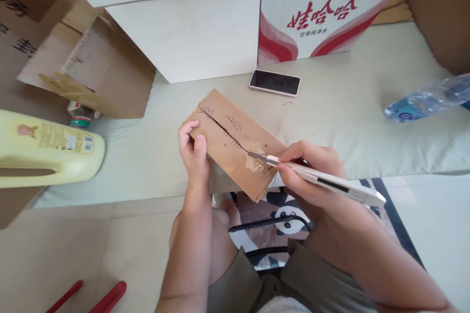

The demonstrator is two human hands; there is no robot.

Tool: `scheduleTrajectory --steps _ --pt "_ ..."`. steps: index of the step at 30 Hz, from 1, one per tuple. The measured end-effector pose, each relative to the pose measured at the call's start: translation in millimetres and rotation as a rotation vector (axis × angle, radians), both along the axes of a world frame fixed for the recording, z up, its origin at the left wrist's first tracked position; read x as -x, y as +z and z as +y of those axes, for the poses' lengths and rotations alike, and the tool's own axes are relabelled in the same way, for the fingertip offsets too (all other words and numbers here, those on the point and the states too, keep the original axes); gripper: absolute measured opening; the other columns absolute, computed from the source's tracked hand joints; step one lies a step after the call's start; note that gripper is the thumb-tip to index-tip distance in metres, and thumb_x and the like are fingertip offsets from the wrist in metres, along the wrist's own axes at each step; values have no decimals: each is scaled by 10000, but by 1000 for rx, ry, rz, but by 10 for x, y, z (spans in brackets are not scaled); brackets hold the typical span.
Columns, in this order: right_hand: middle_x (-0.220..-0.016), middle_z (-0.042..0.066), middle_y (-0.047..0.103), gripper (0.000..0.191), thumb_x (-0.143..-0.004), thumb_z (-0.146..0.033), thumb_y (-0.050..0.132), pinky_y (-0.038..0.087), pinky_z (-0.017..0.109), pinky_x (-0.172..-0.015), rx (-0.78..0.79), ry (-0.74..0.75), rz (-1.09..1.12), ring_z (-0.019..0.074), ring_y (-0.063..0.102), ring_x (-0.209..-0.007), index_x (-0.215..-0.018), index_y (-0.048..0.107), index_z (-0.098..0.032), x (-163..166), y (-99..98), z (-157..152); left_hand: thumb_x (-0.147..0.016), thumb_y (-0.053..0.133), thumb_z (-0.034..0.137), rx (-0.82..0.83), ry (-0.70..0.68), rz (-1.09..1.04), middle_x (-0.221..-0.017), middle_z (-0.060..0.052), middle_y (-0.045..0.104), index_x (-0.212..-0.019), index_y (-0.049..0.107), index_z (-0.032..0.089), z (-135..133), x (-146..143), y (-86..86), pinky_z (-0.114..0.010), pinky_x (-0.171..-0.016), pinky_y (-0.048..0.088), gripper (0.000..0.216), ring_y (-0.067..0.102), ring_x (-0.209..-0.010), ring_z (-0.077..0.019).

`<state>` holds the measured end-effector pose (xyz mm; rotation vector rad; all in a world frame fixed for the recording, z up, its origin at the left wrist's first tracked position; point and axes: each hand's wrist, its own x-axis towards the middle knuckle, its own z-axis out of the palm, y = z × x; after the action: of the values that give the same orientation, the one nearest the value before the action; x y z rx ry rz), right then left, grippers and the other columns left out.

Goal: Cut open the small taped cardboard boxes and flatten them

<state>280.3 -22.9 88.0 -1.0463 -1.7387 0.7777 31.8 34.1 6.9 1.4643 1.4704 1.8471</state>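
Note:
A small brown cardboard box [220,144] lies tilted at the front edge of the covered surface. Along its top face runs a dark slit with small marks beside it, and a torn, paler patch shows near its right end. My left hand [196,151] grips the box's left end, thumb on the top face. In my right hand [312,171] is a white box cutter [326,181], its blade out and its tip touching the box at the right end of the slit.
Beyond the box lies a phone [274,82], in front of white cartons [198,34] and a red-lettered carton [312,24]. A plastic bottle [411,105] lies at right. A yellow jug [73,146] and brown cartons [117,68] are at left. Red handles [108,298] show at lower left.

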Motion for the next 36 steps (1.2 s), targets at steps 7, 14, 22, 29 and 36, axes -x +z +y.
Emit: scheduleTrajectory --steps 7,14,22,29,36 --pt "-590 -63 611 116 -865 -170 670 348 189 -456 18 69 -24 57 493 -459 -794 597 -226 -4 16 36 -827 641 673 23 18 -7 -1104 -51 645 -1044 638 249 3 -13 9 -361 -939 476 476 608 -1047 -220" --pt "-511 -72 543 159 -836 -149 641 306 213 -425 98 46 47 65 438 -417 -722 557 -222 -35 28 -15 -828 661 636 10 10 -28 -1095 -48 652 -1036 649 248 -4 -29 26 -355 -926 480 440 612 -1029 -215" --pt "-547 -38 525 168 -913 -350 598 302 279 -420 74 -318 485 118 424 -422 -776 576 -256 -144 -187 75 -821 667 646 23 1 -43 -1115 -54 651 -1035 645 246 -2 -10 25 -352 -927 483 454 611 -1052 -219" --pt "-668 -18 650 208 -903 -430 664 438 281 -541 146 -363 -100 142 566 -531 -981 667 -237 -210 -454 322 -818 663 634 54 34 -125 -1133 -57 635 -1040 630 243 -44 3 98 -349 -925 474 451 590 -1060 -215" --pt "-1170 122 729 314 -946 -309 514 526 379 -712 223 -208 -598 279 707 -874 -1206 676 -242 -206 -788 429 -812 650 527 41 60 -399 -1064 -44 587 -1026 576 234 32 97 106 -335 -916 464 371 570 -1006 -193"
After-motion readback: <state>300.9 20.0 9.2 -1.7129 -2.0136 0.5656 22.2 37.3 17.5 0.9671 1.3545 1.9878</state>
